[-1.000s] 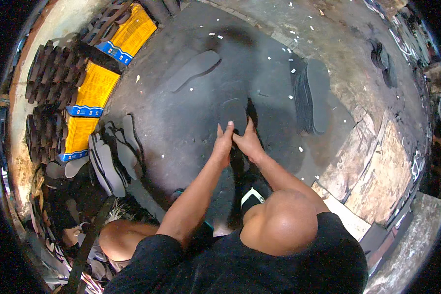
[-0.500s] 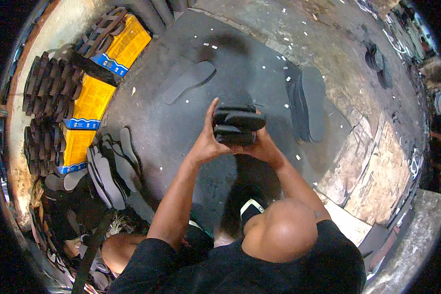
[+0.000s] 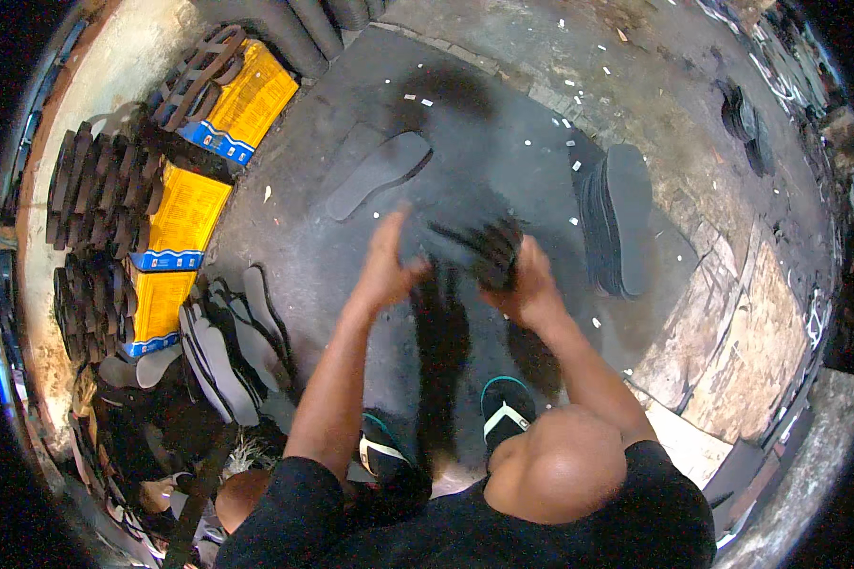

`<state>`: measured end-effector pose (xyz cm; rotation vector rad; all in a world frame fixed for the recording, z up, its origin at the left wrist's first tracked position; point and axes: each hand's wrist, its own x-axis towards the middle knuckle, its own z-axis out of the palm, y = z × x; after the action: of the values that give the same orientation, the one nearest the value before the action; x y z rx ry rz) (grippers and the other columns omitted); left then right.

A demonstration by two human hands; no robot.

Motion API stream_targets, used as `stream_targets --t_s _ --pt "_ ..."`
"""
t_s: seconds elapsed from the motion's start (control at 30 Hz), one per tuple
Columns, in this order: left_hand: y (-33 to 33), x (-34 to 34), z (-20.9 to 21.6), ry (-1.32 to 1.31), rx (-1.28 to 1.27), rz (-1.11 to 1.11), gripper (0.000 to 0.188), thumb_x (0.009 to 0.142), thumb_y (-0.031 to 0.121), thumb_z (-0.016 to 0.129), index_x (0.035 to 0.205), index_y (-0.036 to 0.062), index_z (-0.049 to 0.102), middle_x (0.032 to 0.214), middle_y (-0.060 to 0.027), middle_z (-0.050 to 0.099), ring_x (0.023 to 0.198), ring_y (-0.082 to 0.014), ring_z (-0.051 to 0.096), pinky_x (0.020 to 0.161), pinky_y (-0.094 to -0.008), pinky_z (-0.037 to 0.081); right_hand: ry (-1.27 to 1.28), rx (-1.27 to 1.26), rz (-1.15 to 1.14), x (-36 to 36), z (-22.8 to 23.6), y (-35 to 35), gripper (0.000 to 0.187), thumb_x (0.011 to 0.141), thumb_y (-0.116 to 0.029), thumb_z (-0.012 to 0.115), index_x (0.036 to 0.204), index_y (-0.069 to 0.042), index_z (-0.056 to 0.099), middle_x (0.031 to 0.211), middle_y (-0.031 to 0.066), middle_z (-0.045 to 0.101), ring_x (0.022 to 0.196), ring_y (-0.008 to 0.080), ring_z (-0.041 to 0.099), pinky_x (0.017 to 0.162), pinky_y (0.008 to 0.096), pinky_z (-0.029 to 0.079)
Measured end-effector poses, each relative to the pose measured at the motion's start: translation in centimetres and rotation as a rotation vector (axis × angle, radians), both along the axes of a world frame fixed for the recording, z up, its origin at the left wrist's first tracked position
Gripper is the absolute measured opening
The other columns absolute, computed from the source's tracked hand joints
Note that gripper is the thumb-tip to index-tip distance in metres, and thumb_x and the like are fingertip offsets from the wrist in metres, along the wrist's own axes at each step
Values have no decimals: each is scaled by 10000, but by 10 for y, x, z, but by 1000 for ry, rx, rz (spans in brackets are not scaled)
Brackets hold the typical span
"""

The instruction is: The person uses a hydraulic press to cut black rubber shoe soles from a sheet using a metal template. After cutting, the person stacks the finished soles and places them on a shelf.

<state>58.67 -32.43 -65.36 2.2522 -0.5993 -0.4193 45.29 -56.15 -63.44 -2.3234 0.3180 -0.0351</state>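
My right hand (image 3: pixel 529 284) grips one end of a small stack of black shoe soles (image 3: pixel 472 245), fanned out and smeared by motion. Its fingers wrap round the stack's right side, over the dark floor sheet. To the left of the stack, my left hand (image 3: pixel 385 270) is free, with thumb and fingers apart and nothing between them. Beyond it, a single dark grey sole (image 3: pixel 381 174) lies on the sheet. A neat pile of long grey soles (image 3: pixel 624 223) sits to the right of my right hand.
Along the left wall, yellow and blue boxes (image 3: pixel 185 211) stand beside stacked dark brown soles (image 3: pixel 105 190). Larger grey soles (image 3: pixel 220 365) lean near my left side. Worn boards (image 3: pixel 740 332) lie at the right. My sandalled foot (image 3: pixel 508 410) is below my hands.
My left hand has let go of the soles and moved left. The stack, earlier held between both hands, has tilted and spread in my right hand.
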Motion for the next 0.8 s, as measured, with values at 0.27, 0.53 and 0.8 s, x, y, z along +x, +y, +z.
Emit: stream_targets --t_s 0.27,0.53,0.8 --pt "21 126 -44 -130 543 359 686 952 258 706 1534 37 418 1602 -244 357 1401 -409 456 1156 -463 397 348 -446 -40 41 -35 -10 881 768 -495 853 1347 46 467 1315 223 576 1241 376 564 1040 498 469" --pt "-87 -51 35 881 -836 550 554 1056 271 618 1523 15 465 1370 -101 587 1278 -242 561 1097 -384 441 279 993 -132 34 -4 -15 755 927 -405 781 1447 47 473 1283 131 643 1175 208 609 1024 340 487" --pt "-149 -59 47 624 -580 177 683 1020 342 670 1552 -1 413 1379 -121 575 1286 -247 546 1124 -363 396 125 640 -400 -16 166 -126 1091 745 -482 897 1462 157 380 1399 291 569 1288 342 575 1109 431 442"
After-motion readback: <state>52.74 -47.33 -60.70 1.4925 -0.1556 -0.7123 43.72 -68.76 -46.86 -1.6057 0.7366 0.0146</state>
